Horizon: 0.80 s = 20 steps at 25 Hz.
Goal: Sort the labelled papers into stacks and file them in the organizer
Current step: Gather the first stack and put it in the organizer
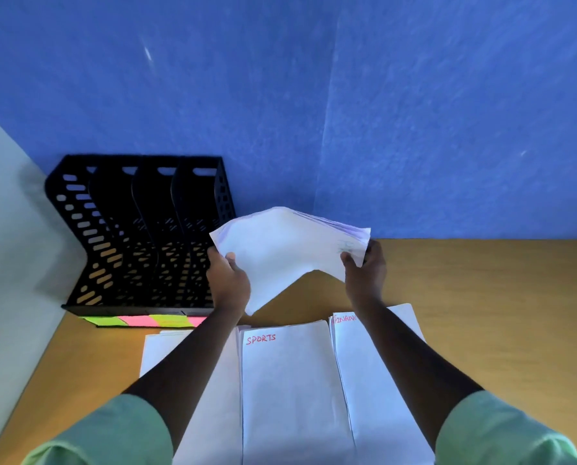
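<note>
Papers (280,250), one thin white bundle, are held above the wooden desk (482,297), just right of the black organizer (139,236). The left hand (228,280) grips the bundle's near left edge and the right hand (364,266) grips its right edge; the sheets sag and bow between them, being limp. Judgement: two-handed support keeps the edges aligned for insertion into a slot. The organizer is rigid perforated plastic with upright dividers, all slots apparently unfilled; coloured sticky labels (146,321) mark its base. Three flat stacks lie nearer the person: an obscured left stack (159,350), the "SPORTS" stack (287,380) and a partly hidden right stack (364,380).
</note>
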### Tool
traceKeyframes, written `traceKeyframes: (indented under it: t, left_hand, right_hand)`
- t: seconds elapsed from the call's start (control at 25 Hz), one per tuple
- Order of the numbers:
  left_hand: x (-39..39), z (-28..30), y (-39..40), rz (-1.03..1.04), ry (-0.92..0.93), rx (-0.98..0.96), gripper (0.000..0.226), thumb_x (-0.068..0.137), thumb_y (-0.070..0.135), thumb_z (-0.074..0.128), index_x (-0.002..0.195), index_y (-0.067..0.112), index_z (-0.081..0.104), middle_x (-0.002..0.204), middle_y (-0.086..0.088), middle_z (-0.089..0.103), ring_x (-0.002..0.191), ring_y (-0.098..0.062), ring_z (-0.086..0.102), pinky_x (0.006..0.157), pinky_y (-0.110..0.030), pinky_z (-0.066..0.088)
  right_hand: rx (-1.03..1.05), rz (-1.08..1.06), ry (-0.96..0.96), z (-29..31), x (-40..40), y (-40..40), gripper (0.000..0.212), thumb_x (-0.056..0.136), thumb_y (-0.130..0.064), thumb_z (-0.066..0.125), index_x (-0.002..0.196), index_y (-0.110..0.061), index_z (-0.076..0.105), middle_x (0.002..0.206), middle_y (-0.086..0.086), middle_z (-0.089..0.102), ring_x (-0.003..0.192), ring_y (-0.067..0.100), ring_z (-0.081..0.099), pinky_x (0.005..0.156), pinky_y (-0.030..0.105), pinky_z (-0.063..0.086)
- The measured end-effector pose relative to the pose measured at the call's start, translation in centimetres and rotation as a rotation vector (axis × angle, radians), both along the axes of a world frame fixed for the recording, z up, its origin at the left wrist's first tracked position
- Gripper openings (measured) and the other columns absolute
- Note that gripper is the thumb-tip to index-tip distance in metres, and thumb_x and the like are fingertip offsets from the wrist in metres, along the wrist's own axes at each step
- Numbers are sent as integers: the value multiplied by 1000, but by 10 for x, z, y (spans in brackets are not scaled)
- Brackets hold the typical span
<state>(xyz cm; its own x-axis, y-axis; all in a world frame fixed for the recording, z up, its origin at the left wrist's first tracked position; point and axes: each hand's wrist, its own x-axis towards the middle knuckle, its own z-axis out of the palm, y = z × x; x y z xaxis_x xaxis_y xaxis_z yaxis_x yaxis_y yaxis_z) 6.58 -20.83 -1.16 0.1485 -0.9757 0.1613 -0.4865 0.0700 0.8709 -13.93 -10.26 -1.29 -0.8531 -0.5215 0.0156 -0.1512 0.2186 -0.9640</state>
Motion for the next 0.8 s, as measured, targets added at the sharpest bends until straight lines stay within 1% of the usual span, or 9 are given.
traceKeyframes:
  t: [0.08,0.16,0.24,0.32,0.44,0.52,0.6,0.72,0.8]
  left_hand:
    - [9,1,3,15,69,132,17,100,10,39,112,1,45,86,-3,50,87,-25,51,75,-24,30]
    - [16,-2,12,29,209,272,26,98,9,39,121,1,47,107,-13,59,101,-28,57,89,-34,43]
    - [23,-5,30,18,376,306,36,93,0,38,126,2,50,117,-10,62,105,-24,58,95,-33,45]
    - [30,-13,52,11,497,359,33,90,-4,38,115,5,58,107,-7,63,95,-21,59,81,-28,46]
    - [44,-25,73,-20,622,541,23,94,-1,38,90,12,56,83,-11,52,68,-20,52,60,-28,45]
    - [50,-22,74,3,629,534,22,95,-2,42,113,6,51,106,-16,57,90,-29,60,81,-43,54]
    - [57,-9,68,7,517,370,45,95,-3,49,138,1,35,137,-17,44,123,-30,50,106,-49,43]
    - [52,16,48,-199,261,91,56,93,4,59,143,0,33,140,-6,40,129,-17,42,109,-33,36]
    - [37,36,34,-426,244,121,50,95,8,58,140,2,39,134,-3,49,124,-14,48,104,-27,36]
  right_hand:
    - [20,-76,-106,5,5,5,57,82,-10,81,128,-17,49,112,2,66,97,19,66,89,37,55]
    - [70,-154,-375,4,19,11,77,78,-17,87,138,-17,39,122,6,60,105,24,62,94,37,51]
    - [29,-77,-744,-2,40,17,56,83,-20,84,126,-18,48,113,8,61,98,24,59,87,38,49]
    - [-69,77,-934,-10,63,22,22,92,-12,73,112,-7,65,107,14,70,92,29,65,75,40,55]
    - [-50,38,-795,-14,79,21,12,92,-4,66,102,-10,71,97,10,74,80,27,67,62,34,53]
    - [-27,-6,-622,-8,74,22,9,91,-4,67,94,-11,70,88,5,74,74,24,65,57,28,50]
    - [-31,18,-489,-2,61,27,10,92,-4,67,95,-12,72,85,-1,76,77,21,68,66,28,53]
    - [47,161,-316,7,42,40,13,92,-6,67,93,-18,74,83,-7,78,76,12,70,66,24,53]
    - [63,248,-294,13,35,43,14,92,-7,68,94,-19,75,87,-6,79,78,12,72,68,25,55]
